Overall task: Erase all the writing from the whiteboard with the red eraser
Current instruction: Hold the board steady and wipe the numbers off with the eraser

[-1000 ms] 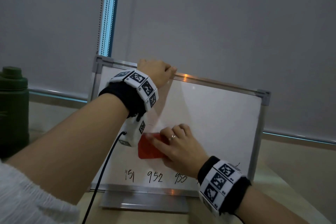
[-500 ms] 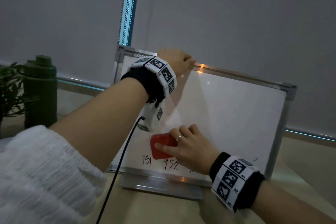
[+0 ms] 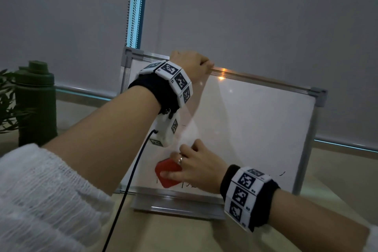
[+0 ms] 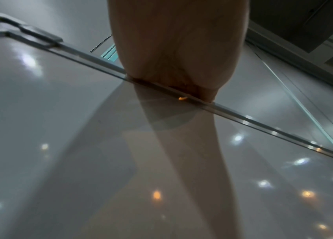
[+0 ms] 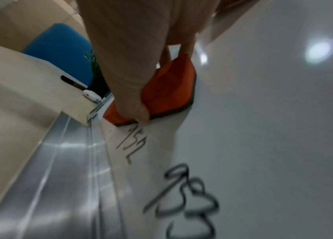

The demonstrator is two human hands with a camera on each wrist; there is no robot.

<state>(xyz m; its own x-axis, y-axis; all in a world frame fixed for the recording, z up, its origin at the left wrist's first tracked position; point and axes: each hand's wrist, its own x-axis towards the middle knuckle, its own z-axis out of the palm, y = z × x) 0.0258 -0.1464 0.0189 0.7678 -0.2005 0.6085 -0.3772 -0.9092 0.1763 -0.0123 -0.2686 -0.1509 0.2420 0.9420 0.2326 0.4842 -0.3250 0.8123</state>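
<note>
A small whiteboard (image 3: 255, 120) in a metal frame stands upright on the table. My left hand (image 3: 190, 63) grips its top edge (image 4: 100, 62), fingers curled over the frame. My right hand (image 3: 196, 168) holds the red eraser (image 3: 166, 172) flat against the board's lower left. In the right wrist view the thumb pinches the eraser (image 5: 165, 90) just above a row of black handwritten numbers (image 5: 186, 198) along the bottom edge. A small black mark (image 3: 283, 174) sits at the lower right of the board. The upper board surface (image 4: 39, 145) shows only reflections.
A dark green bottle (image 3: 35, 102) and a leafy plant (image 3: 7, 100) stand to the left of the board. A black cable (image 3: 131, 186) hangs from my left wrist. The board's metal base tray (image 3: 178, 208) rests on the beige table. Grey blinds hang behind.
My right hand has slid the eraser down and to the left, onto the first numbers of the bottom row. The left hand keeps its grip on the top edge; the head view shifted left.
</note>
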